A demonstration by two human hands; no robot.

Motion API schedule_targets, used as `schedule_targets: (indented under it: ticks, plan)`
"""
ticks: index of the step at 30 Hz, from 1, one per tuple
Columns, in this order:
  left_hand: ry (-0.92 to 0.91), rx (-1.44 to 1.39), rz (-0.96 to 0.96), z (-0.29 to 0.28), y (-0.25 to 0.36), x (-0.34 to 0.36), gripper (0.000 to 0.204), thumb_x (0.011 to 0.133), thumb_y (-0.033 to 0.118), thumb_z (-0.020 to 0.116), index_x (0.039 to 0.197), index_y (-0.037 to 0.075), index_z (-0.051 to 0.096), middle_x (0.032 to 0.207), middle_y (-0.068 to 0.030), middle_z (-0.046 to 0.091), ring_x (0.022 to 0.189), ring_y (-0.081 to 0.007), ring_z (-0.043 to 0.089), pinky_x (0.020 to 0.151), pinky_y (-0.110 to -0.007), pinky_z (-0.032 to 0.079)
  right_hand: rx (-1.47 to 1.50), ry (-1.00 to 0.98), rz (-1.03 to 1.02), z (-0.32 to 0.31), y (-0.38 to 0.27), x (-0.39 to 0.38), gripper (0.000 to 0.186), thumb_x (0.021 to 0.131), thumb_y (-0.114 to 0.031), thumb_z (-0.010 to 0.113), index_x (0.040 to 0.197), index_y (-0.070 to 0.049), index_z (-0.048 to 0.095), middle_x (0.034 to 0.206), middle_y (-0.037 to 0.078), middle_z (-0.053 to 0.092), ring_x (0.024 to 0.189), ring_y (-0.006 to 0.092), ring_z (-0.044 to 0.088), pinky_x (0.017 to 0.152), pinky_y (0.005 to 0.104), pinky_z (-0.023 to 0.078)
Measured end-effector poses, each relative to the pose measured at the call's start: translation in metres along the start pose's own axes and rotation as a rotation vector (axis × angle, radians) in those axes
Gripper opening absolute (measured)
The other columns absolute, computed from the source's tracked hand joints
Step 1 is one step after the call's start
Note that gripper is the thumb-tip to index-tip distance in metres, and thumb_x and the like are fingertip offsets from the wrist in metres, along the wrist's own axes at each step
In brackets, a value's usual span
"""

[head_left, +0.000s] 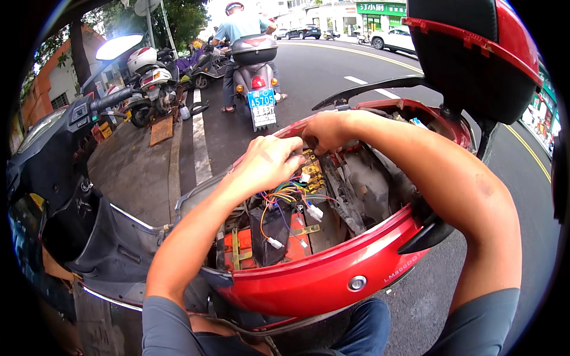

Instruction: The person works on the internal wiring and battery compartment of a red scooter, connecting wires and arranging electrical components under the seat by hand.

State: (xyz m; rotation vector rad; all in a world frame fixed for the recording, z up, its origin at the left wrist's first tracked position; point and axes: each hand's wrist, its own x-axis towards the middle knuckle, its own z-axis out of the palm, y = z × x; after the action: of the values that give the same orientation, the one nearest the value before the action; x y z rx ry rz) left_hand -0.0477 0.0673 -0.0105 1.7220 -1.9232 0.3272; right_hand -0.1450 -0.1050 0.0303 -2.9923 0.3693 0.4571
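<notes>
Both my hands reach into the opened body of a red scooter [314,285], at the far side of its bay. My left hand [270,159] is closed, its thumb and forefinger near the yellow metal parts [312,172]. Just right of it, my right hand [325,132] bends downward with curled fingers, at the far rim. Whatever the fingertips grip is hidden. Below my hands, a bundle of coloured wires [285,193] runs to a black box [267,234]. White plug connectors [314,212] hang loose from it. Red blocks [300,228] with yellow straps lie beneath.
A black-and-red top box [475,53] stands raised at the right rear. Handlebar and mirror [119,47] are at the left. Ahead, a person [240,26] sits on a grey scooter [255,77]. Parked scooters [151,80] line the kerb; a white car [395,39] is on the road.
</notes>
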Motion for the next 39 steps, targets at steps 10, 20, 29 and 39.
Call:
schedule_targets:
  ticks: [10, 20, 29, 39]
  plan:
    - [-0.026, 0.031, -0.078, -0.004, 0.019, -0.034, 0.015, 0.084, 0.018, 0.064, 0.088, 0.005, 0.06, 0.067, -0.0179, 0.063, 0.068, -0.0376, 0.063, 0.063, -0.046, 0.049, -0.065, -0.045, -0.081, 0.004, 0.0, 0.011, 0.018, 0.083, -0.016, 0.068, 0.097, -0.006, 0.068, 0.078, 0.009, 0.071, 0.066, 0.0192, 0.069, 0.063, 0.0351, 0.055]
    - [0.476, -0.15, -0.779, -0.184, -0.062, -0.247, 0.019, 0.096, 0.02, 0.052, 0.106, 0.005, 0.057, 0.07, 0.0022, 0.048, 0.057, -0.0054, 0.041, 0.051, -0.022, 0.033, -0.224, 0.043, 0.064, -0.009, -0.014, -0.01, 0.023, 0.081, -0.019, 0.061, 0.099, -0.008, 0.07, 0.086, 0.012, 0.072, 0.082, 0.0311, 0.07, 0.077, 0.0428, 0.055]
    - [0.645, -0.609, -1.163, -0.107, -0.1, -0.42, 0.019, 0.092, 0.015, 0.058, 0.102, 0.001, 0.064, 0.078, -0.0008, 0.058, 0.062, -0.009, 0.053, 0.056, -0.024, 0.048, -0.192, 0.767, -0.202, -0.057, -0.045, -0.062, 0.021, 0.088, -0.019, 0.063, 0.1, -0.003, 0.063, 0.093, 0.019, 0.068, 0.087, 0.0345, 0.067, 0.08, 0.0423, 0.052]
    - [0.794, -0.609, -1.009, -0.024, -0.058, -0.346, 0.023, 0.092, 0.009, 0.059, 0.113, 0.001, 0.061, 0.087, -0.0011, 0.061, 0.079, -0.0091, 0.055, 0.067, -0.024, 0.044, -0.296, 0.296, -0.268, -0.014, -0.077, -0.058, 0.024, 0.087, -0.025, 0.066, 0.104, -0.008, 0.063, 0.085, 0.015, 0.07, 0.085, 0.0356, 0.067, 0.077, 0.0447, 0.054]
